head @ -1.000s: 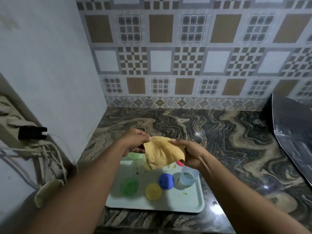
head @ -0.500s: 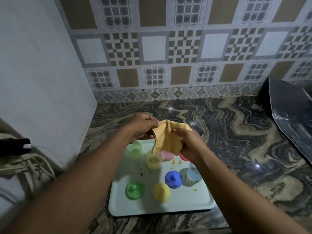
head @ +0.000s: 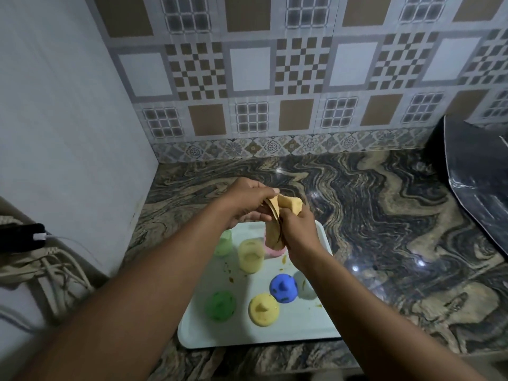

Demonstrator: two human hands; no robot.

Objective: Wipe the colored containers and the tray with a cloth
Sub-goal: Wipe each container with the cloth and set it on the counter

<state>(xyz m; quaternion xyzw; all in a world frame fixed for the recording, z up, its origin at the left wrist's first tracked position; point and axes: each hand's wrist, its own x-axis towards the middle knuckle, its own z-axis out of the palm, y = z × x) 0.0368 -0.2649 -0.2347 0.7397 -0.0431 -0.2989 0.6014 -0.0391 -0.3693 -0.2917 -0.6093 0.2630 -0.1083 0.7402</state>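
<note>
A pale tray [head: 288, 329] lies on the marble counter near its front edge. On it stand a yellow cup [head: 250, 256], a light green cup [head: 224, 242], a pink cup [head: 273, 252] and a clear cup [head: 303, 284]. A green lid [head: 220, 305], a yellow lid [head: 264, 309] and a blue lid [head: 283, 287] lie in front of them. Yellow crumbs spot the tray. Above the tray's far end, my left hand [head: 247, 202] and my right hand [head: 298, 232] both grip a bunched yellow cloth [head: 277, 218].
The white side wall stands at the left, with a black plug [head: 22, 237] and white cables [head: 55, 270] on a lower ledge. A dark foil-like sheet [head: 478, 182] leans at the right. The tiled back wall closes off the marble counter [head: 371, 215].
The cloth, spread flat between my hands a second ago, is now gathered into a bunch as my hands came together. The view has tilted down toward the tray.
</note>
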